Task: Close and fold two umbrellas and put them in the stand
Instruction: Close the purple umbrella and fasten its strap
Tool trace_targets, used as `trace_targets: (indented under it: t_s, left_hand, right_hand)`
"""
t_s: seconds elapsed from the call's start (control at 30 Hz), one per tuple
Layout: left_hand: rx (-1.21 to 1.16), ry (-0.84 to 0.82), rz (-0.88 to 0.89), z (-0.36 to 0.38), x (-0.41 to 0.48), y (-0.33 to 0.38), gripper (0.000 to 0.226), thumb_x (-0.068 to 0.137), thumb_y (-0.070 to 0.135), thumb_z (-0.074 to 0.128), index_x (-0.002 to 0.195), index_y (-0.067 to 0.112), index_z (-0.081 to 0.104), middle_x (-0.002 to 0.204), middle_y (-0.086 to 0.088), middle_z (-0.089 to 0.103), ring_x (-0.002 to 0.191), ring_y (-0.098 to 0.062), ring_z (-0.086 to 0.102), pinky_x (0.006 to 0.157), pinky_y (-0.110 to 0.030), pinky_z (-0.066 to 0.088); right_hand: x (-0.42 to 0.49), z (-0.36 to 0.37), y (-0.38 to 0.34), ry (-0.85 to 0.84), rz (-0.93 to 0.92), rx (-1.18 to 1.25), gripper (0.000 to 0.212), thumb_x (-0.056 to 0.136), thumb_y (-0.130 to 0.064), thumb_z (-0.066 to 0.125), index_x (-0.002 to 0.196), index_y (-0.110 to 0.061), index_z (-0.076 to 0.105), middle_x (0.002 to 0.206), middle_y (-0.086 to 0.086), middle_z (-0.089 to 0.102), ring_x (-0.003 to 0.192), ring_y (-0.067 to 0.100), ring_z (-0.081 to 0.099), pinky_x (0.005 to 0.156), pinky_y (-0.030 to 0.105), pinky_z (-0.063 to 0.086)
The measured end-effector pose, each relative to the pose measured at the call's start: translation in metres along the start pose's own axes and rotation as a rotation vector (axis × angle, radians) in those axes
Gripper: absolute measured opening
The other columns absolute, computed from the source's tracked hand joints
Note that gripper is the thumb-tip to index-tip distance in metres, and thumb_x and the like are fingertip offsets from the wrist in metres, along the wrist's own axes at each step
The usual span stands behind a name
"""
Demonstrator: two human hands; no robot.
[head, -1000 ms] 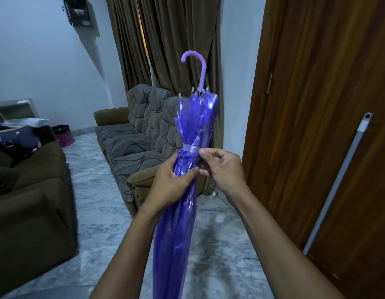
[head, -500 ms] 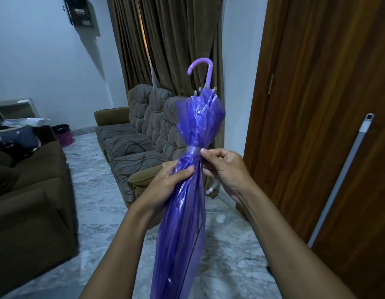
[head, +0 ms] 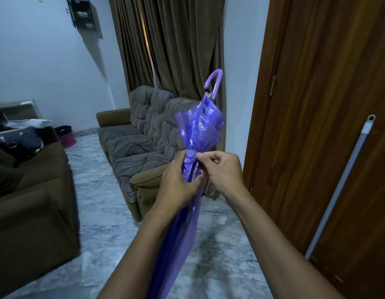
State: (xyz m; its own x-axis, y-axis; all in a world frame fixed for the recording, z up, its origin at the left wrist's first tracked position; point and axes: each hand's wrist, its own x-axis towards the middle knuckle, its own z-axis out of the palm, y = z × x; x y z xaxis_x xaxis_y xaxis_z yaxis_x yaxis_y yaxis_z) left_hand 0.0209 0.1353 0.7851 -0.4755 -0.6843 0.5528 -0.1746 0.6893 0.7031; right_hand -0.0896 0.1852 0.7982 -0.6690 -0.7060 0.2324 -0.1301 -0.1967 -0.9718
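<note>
a closed purple umbrella (head: pixel 188 212) runs up the middle of the frame, from the bottom edge to a curved lilac hook handle (head: pixel 213 82) at upper centre, tilted slightly to the right. its canopy is thin, glossy, translucent plastic, gathered in long creased folds below and flaring into a crumpled, shiny bunch above a pale narrow strap (head: pixel 191 153) that cinches it at mid-height.

the left hand (head: pixel 178 184) is wrapped around the gathered canopy just below the strap, fingers behind the folds and thumb across the front, closed firmly on it. the right hand (head: pixel 224 169) sits just beside it on the right, knuckles up, with thumb and forefinger pinched together on the strap's end at the umbrella's side; the other fingers curl loosely. both bare forearms rise from the bottom edge and converge on the umbrella.

behind it, centre frame, stands a sofa (head: pixel 141 143) with tufted grey cushions in a wavy pattern and brown padded arms. heavy brown pleated curtains (head: pixel 172 46) hang at upper centre. a polished wooden door (head: pixel 316 104) with visible grain fills the right side, and a slim pale pole (head: pixel 340 186) leans diagonally against it. the floor (head: pixel 96 190) is glossy grey-veined marble. a dark brown armchair (head: pixel 29 203) occupies the left edge.
</note>
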Motion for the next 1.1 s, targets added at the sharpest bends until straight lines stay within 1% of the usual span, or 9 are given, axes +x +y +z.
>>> trace_targets:
  t_s: [0.13, 0.27, 0.4, 0.47, 0.63, 0.77, 0.93, 1.0, 1.1]
  left_hand:
    - [-0.229, 0.013, -0.047, -0.008, -0.001, 0.002, 0.049, 0.081, 0.005, 0.074, 0.102, 0.045, 0.055, 0.083, 0.042, 0.064, 0.084, 0.024, 0.058, 0.077, 0.002, 0.039]
    - [-0.477, -0.044, -0.096, -0.011, -0.001, -0.003, 0.049, 0.083, -0.004, 0.07, 0.117, 0.028, 0.057, 0.107, 0.012, 0.071, 0.1, 0.001, 0.067, 0.087, -0.013, 0.049]
    - [-0.735, -0.139, -0.206, -0.009, -0.006, -0.007, 0.046, 0.087, -0.011, 0.06, 0.124, 0.011, 0.043, 0.091, -0.01, 0.073, 0.067, -0.013, 0.069, 0.062, -0.024, 0.056]
    - [-0.704, -0.156, -0.235, -0.009, -0.007, -0.008, 0.043, 0.088, -0.008, 0.061, 0.123, 0.011, 0.042, 0.089, -0.011, 0.072, 0.065, -0.013, 0.068, 0.06, -0.024, 0.055]
    - [-0.081, -0.133, -0.201, -0.012, 0.002, -0.004, 0.046, 0.083, 0.026, 0.073, 0.127, 0.022, 0.059, 0.116, 0.002, 0.046, 0.096, -0.013, 0.065, 0.094, -0.027, 0.05]
    - [0.012, -0.163, -0.133, -0.011, -0.004, 0.005, 0.06, 0.077, 0.027, 0.079, 0.132, 0.02, 0.057, 0.102, 0.019, 0.06, 0.1, -0.004, 0.059, 0.084, -0.012, 0.042]
    - [-0.233, -0.06, -0.195, -0.015, -0.005, -0.001, 0.052, 0.083, 0.005, 0.073, 0.129, 0.023, 0.055, 0.094, 0.022, 0.064, 0.076, 0.022, 0.059, 0.074, 0.003, 0.041]
    - [-0.356, -0.075, -0.23, -0.019, -0.004, -0.004, 0.048, 0.086, 0.003, 0.069, 0.13, 0.015, 0.057, 0.102, 0.012, 0.07, 0.082, 0.014, 0.064, 0.077, -0.004, 0.047]
    - [-0.483, -0.121, -0.226, -0.023, -0.005, -0.006, 0.035, 0.088, 0.002, 0.066, 0.121, 0.014, 0.063, 0.104, 0.001, 0.073, 0.088, -0.001, 0.068, 0.08, -0.017, 0.052]
  right_hand:
    - [-0.001, -0.006, -0.002, -0.096, 0.01, 0.172, 0.005, 0.088, -0.005, 0.069, 0.086, -0.003, 0.073, 0.075, 0.008, 0.072, 0.061, 0.007, 0.067, 0.063, 0.016, 0.058]
    - [-0.001, -0.014, 0.0, -0.082, 0.07, 0.23, 0.01, 0.08, -0.012, 0.078, 0.085, -0.004, 0.075, 0.082, 0.013, 0.076, 0.071, 0.018, 0.069, 0.071, 0.027, 0.06]
    - [-0.001, -0.013, -0.003, -0.14, 0.132, 0.254, 0.007, 0.08, -0.011, 0.077, 0.08, -0.007, 0.071, 0.078, 0.01, 0.072, 0.068, 0.016, 0.066, 0.068, 0.024, 0.057]
    - [-0.001, -0.013, -0.003, -0.134, 0.128, 0.23, 0.008, 0.08, -0.011, 0.078, 0.079, -0.006, 0.071, 0.077, 0.011, 0.073, 0.07, 0.019, 0.068, 0.07, 0.028, 0.059]
    - [0.0, -0.011, 0.005, 0.006, 0.101, 0.074, 0.015, 0.077, -0.019, 0.082, 0.081, -0.006, 0.075, 0.082, 0.011, 0.077, 0.082, 0.028, 0.074, 0.083, 0.043, 0.06]
    - [-0.002, -0.004, 0.008, 0.036, 0.035, -0.081, 0.01, 0.075, -0.023, 0.083, 0.074, -0.015, 0.077, 0.076, 0.005, 0.077, 0.076, 0.023, 0.075, 0.078, 0.045, 0.061]
    - [-0.002, -0.009, -0.001, -0.154, -0.031, 0.008, 0.009, 0.084, -0.003, 0.073, 0.092, -0.001, 0.075, 0.085, 0.012, 0.075, 0.078, 0.016, 0.073, 0.075, 0.028, 0.061]
    - [-0.003, -0.012, 0.0, -0.181, -0.01, 0.114, 0.008, 0.085, 0.002, 0.069, 0.092, 0.005, 0.072, 0.078, 0.008, 0.074, 0.069, 0.009, 0.071, 0.067, 0.018, 0.059]
    - [-0.002, -0.013, 0.002, -0.156, -0.023, 0.147, 0.003, 0.083, -0.002, 0.072, 0.085, -0.001, 0.074, 0.074, 0.006, 0.075, 0.068, 0.012, 0.071, 0.068, 0.021, 0.059]
